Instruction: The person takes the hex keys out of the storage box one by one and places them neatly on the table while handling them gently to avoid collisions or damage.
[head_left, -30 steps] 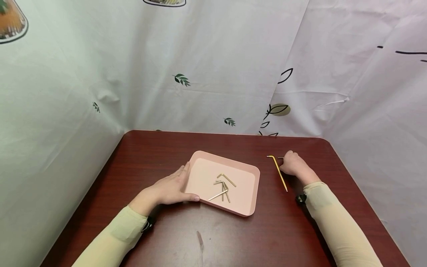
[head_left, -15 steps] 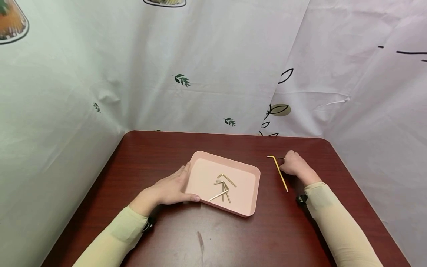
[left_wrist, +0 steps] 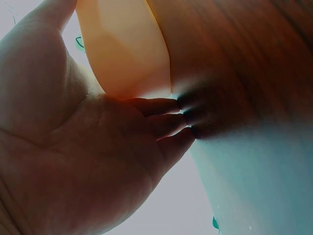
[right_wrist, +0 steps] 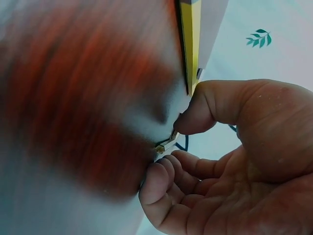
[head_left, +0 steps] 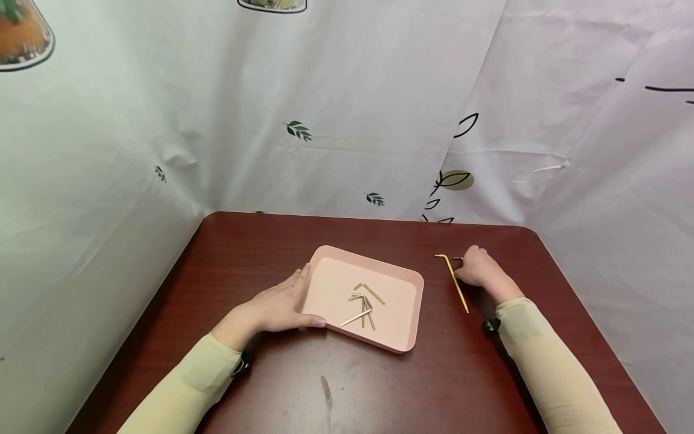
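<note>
My left hand (head_left: 273,308) rests against the left end of a pink tray (head_left: 333,280), fingers straight along its side and thumb on the near rim. Several brass-coloured hex keys (head_left: 356,317) lie in the tray, some crossing each other. At the right, my right hand (head_left: 479,268) is curled down at the tabletop. In the right wrist view, its thumb and fingers pinch a small hex key (right_wrist: 168,143) close to the table; part of the key is hidden by the hand. A yellow hex key (head_left: 456,286) lies just left of that hand.
The dark red-brown wooden table (head_left: 271,241) has rounded far corners. A white patterned cloth (head_left: 347,120) hangs behind it and along both sides. Bare tabletop lies in front of the tray, with a smudge (head_left: 326,390) on it.
</note>
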Available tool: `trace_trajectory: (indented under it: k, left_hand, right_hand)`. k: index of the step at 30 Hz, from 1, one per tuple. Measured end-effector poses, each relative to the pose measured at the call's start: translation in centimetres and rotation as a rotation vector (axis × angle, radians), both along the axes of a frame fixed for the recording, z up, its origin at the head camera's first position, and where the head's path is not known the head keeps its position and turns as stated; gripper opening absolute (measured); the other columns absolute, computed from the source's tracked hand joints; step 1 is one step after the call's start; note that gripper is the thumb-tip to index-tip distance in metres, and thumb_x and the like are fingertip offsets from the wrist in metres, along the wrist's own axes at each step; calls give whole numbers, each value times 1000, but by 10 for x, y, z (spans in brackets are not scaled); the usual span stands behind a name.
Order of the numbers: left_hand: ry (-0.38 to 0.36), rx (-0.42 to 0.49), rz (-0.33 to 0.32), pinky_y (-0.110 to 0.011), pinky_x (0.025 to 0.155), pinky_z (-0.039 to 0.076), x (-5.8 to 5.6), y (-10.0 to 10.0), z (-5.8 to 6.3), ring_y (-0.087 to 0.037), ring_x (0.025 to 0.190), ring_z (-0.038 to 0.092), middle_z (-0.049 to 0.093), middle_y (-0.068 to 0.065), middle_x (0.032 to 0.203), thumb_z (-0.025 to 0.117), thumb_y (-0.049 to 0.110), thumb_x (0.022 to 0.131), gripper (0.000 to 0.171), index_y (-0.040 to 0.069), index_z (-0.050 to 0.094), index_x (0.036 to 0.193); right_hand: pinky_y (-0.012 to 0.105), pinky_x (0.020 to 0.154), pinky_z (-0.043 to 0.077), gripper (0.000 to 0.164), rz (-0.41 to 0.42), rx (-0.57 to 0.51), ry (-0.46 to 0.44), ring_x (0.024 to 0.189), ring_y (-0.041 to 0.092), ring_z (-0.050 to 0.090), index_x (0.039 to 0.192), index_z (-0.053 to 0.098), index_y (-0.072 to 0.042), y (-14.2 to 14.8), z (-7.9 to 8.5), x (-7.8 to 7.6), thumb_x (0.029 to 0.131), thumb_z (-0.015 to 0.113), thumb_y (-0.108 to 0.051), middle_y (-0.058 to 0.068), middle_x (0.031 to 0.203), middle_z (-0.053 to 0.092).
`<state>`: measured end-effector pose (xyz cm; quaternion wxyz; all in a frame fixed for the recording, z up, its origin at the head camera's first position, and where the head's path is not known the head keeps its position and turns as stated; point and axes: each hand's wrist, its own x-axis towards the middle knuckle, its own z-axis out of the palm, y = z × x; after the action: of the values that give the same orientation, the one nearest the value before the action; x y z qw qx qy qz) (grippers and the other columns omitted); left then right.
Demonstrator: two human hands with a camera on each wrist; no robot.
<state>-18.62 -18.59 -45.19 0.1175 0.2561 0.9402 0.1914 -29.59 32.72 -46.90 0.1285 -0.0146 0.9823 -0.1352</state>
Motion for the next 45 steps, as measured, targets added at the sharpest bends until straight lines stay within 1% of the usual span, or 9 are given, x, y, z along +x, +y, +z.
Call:
trace_trajectory:
  k: [2, 4, 6, 10, 18, 22, 27, 36, 45]
  left_hand:
    - [-2, 0, 1, -58, 129, 35, 0, 1, 0, -48, 166, 24, 16, -31, 181, 73, 79, 93, 136, -11, 10, 173]
    - [-3, 4, -2, -59, 129, 35, 0, 1, 0, -48, 166, 24, 16, -31, 181, 74, 78, 94, 136, -12, 10, 173]
    - [-3, 6, -3, -59, 128, 35, 0, 3, 0, -48, 166, 25, 16, -31, 181, 74, 76, 94, 135, -12, 10, 173]
    - [-3, 3, -9, -59, 128, 35, 0, 3, 0, -48, 166, 24, 16, -31, 181, 74, 78, 94, 136, -12, 10, 173]
    - [-3, -2, -13, -58, 129, 34, 1, 2, 0, -48, 166, 24, 15, -32, 181, 73, 80, 93, 137, -12, 10, 173]
    - [-7, -16, -7, -57, 130, 33, 1, 2, 0, -46, 167, 23, 14, -30, 181, 73, 80, 93, 137, -11, 8, 174]
    - [-5, -10, -9, -57, 130, 32, 2, 1, 1, -48, 166, 24, 15, -32, 181, 73, 80, 93, 137, -12, 9, 173]
    - [-4, 2, -7, -59, 129, 34, 3, 0, 2, -50, 165, 25, 17, -33, 180, 74, 78, 93, 136, -13, 11, 172]
    - [-4, -2, -3, -58, 129, 33, 3, 0, 4, -49, 166, 25, 16, -33, 180, 73, 79, 93, 137, -13, 10, 172]
  right_hand:
    - [53, 75, 54, 42, 1, -5, 8, 85, 42, 59, 106, 47, 14, -3, 6, 6, 92, 72, -17, 30, 97, 54]
    - [55, 79, 55, 42, -15, -8, -15, 88, 45, 60, 107, 47, 16, -15, 26, 20, 93, 71, -15, 34, 100, 55]
    - [56, 81, 55, 45, -25, -7, -10, 91, 47, 59, 110, 48, 18, -16, 28, 23, 92, 71, -16, 38, 106, 55]
    - [58, 84, 54, 46, -27, -3, -9, 94, 49, 59, 113, 47, 19, -15, 28, 25, 93, 70, -16, 40, 110, 54]
    - [61, 86, 54, 50, -22, -9, -15, 94, 49, 60, 115, 44, 20, -16, 32, 32, 95, 72, -17, 41, 112, 53]
    - [63, 88, 54, 51, -27, -2, 4, 96, 52, 61, 114, 46, 19, -18, 29, 30, 93, 73, -18, 42, 113, 53]
    - [66, 91, 53, 52, -27, 6, 32, 100, 55, 62, 114, 46, 19, -20, 26, 28, 92, 74, -19, 44, 115, 54]
    - [69, 92, 52, 51, -8, 16, 54, 105, 63, 61, 113, 46, 19, -23, 34, 32, 93, 74, -18, 44, 114, 53]
    - [68, 92, 52, 53, -15, 15, 50, 108, 63, 59, 117, 47, 18, -29, 37, 32, 93, 76, -19, 42, 116, 53]
